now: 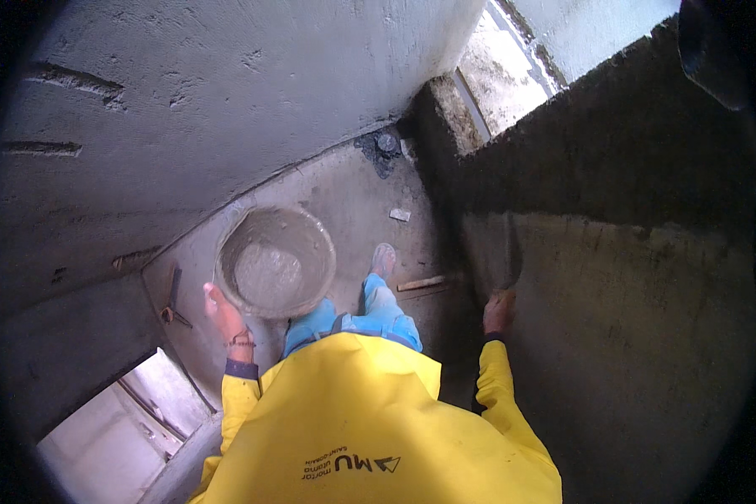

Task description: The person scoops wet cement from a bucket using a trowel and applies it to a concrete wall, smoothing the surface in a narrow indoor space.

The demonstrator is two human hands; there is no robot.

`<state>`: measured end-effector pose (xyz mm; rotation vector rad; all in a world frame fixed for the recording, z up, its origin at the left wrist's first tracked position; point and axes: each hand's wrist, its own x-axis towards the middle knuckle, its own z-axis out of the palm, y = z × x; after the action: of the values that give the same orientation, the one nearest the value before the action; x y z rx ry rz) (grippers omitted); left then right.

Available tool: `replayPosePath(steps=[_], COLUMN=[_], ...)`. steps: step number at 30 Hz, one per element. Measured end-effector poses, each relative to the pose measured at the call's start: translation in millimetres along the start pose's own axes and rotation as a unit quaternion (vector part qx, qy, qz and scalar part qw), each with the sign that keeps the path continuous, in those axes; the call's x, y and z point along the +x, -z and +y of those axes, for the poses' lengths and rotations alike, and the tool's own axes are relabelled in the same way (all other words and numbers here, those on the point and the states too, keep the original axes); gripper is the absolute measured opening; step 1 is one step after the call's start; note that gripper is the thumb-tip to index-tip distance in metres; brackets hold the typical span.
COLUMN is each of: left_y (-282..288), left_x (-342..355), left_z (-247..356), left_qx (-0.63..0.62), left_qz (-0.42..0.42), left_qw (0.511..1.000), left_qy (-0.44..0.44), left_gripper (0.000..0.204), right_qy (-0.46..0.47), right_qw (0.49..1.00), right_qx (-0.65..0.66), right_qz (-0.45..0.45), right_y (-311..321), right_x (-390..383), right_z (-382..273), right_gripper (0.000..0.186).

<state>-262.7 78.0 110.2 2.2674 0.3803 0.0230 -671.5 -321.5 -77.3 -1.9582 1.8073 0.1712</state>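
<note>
A round grey bucket (321, 290), its inside coated with wet mortar (267, 270), is in front of my left thigh and hides my left foot. My left hand (224, 313) is at the bucket's near left rim, where a thin wire handle runs into the fingers; they look closed on it. At the wall on the right, my right hand (500, 311) is closed, its fingers partly in shadow. Just beyond it a flat grey trowel-like blade (510, 248) stands nearly edge-on against the wall; its grip is hidden in the hand.
Rough plastered walls rise on the left (227, 92) and right (638, 336). A wood strip (421, 284) lies by my right foot, with a small pale scrap (400, 215) farther off. A dark long-handled tool (173, 296) is on the floor at left. A pipe end (386, 143) shows in the far corner.
</note>
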Motion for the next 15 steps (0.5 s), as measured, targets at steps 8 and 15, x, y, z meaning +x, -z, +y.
replayPosePath(steps=[8,15], left_y=[-29.3,-4.7], left_x=[24.0,35.9], left_z=[30.8,43.1], left_qx=[-0.127,-0.163], left_qz=[-0.091,-0.082], left_qw=[0.987,0.983], left_qy=[-0.039,-0.036], left_gripper=[0.070,0.068], right_qy=[-0.029,0.003], right_qw=[0.994,0.986], right_qx=[-0.097,-0.091], right_qz=[-0.030,0.140], right_y=[26.5,16.8], right_x=[13.8,24.5], right_z=[1.1,39.8], right_gripper=[0.040,0.047])
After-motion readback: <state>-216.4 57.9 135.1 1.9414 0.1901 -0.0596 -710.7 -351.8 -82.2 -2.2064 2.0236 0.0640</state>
